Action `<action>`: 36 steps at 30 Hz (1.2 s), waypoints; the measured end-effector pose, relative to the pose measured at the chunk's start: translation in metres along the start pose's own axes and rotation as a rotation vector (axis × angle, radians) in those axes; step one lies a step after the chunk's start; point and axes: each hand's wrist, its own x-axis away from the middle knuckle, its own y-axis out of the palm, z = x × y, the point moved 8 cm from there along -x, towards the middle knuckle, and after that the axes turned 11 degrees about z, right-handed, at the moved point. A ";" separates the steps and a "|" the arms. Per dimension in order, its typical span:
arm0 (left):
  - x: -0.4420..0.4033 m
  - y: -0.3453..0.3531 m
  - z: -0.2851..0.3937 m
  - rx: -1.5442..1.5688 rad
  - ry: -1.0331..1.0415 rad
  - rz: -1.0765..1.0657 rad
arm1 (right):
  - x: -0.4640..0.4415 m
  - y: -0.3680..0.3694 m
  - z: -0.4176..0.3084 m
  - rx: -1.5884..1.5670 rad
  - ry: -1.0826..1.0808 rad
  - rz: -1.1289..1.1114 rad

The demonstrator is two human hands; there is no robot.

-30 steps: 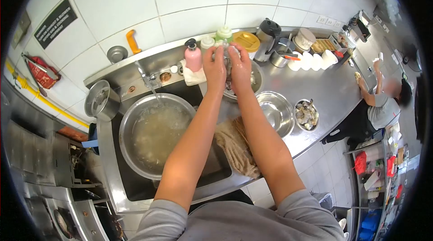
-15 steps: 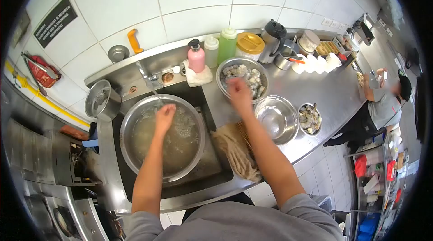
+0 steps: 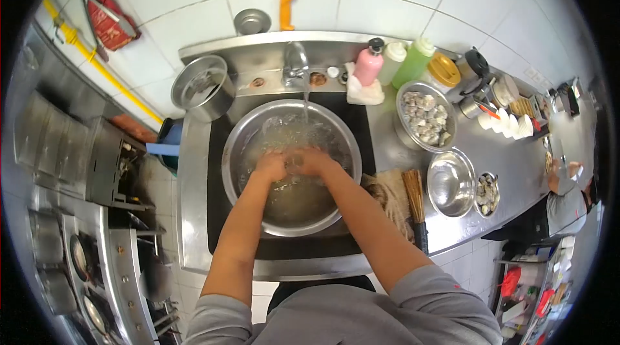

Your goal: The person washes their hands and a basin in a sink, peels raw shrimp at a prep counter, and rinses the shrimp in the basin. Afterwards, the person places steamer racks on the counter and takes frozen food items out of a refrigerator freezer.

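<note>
Both of my hands are in the cloudy water of a large metal basin (image 3: pixel 232 183) that stands in the sink. My left hand (image 3: pixel 272 164) and my right hand (image 3: pixel 311 161) are close together near the basin's middle, with the fingers under water and blurred. What they hold, if anything, is hidden. Water runs from the faucet (image 3: pixel 296 61) into the basin behind them. To the right, on the counter, a metal bowl (image 3: pixel 426 115) holds grey and white pieces of seafood. An empty-looking steel bowl (image 3: pixel 451 182) and a smaller bowl of seafood (image 3: pixel 487 194) stand nearer.
Right of the sink lie a brown cloth (image 3: pixel 391 199) and a bristle brush (image 3: pixel 414 206). Behind are a pink pump bottle (image 3: pixel 369 64), a green bottle (image 3: pixel 413 62) and a yellow-lidded tub (image 3: pixel 444 70). A metal pot (image 3: pixel 205 90) stands left. A co-worker (image 3: pixel 565 209) is at the far right.
My right hand has moved from the seafood bowl into the basin, beside my left hand, which has gone down into the water. The view has swung towards the sink.
</note>
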 end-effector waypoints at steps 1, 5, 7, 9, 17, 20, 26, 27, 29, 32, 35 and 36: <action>0.005 0.000 0.001 0.001 0.030 0.020 | 0.002 -0.002 -0.003 0.002 -0.006 -0.013; 0.033 -0.012 0.015 0.086 -0.040 -0.093 | 0.018 0.023 -0.004 -0.097 -0.019 -0.150; 0.037 0.005 0.012 0.090 -0.039 -0.156 | 0.027 0.035 -0.002 -0.116 -0.031 -0.170; 0.042 0.023 0.011 0.091 -0.031 -0.223 | 0.041 0.037 -0.007 -0.294 -0.081 -0.124; 0.077 0.023 0.006 0.658 -0.460 -0.430 | 0.087 0.040 -0.009 -0.637 0.541 -0.300; 0.080 0.060 -0.007 1.003 -0.696 -0.338 | 0.083 0.081 -0.003 -0.954 0.744 -0.239; 0.087 0.040 0.014 1.224 -0.825 -0.246 | 0.065 0.113 -0.011 -1.222 0.886 0.102; 0.084 0.042 0.014 1.221 -0.820 -0.242 | 0.060 0.122 -0.004 -1.294 0.917 0.191; 0.080 0.050 0.003 1.229 -0.940 -0.156 | 0.062 0.106 -0.011 -1.286 0.906 0.248; 0.067 0.037 0.002 1.347 -0.763 0.214 | 0.065 0.081 -0.021 -1.308 0.829 0.420; 0.082 -0.017 0.021 1.183 -0.711 0.393 | 0.065 0.056 -0.022 -1.281 0.713 0.598; 0.080 -0.018 0.026 1.183 -0.705 0.397 | 0.066 0.048 -0.020 -1.222 0.675 0.653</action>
